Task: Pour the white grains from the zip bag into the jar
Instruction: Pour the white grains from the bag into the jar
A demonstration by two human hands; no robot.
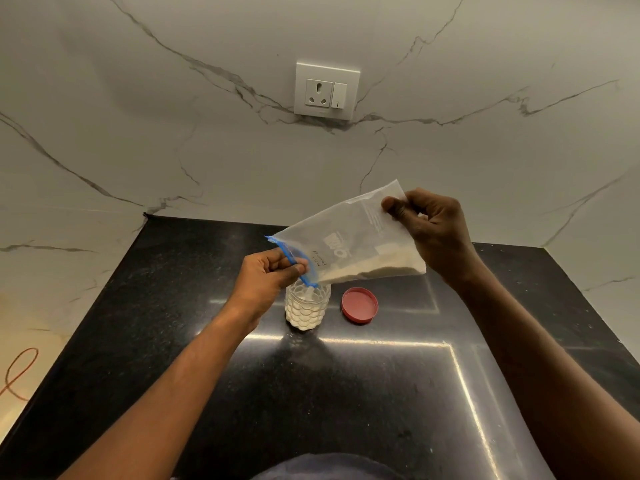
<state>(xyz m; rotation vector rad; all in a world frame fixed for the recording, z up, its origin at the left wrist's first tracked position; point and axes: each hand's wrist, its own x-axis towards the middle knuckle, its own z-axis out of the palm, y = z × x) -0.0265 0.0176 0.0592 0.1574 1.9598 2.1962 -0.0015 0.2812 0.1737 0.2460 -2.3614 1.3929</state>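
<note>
A clear zip bag with a blue zip strip is tilted above a clear dimpled jar on the black counter. Its open blue end points down into the jar's mouth. White grains lie along the bag's lower edge and run into the jar, which is mostly full of them. My left hand pinches the blue zip end just above the jar. My right hand pinches the bag's raised bottom corner, higher and to the right.
A red lid lies flat on the black counter just right of the jar. A marble wall with a white socket stands behind. An orange cable lies beyond the counter's left edge.
</note>
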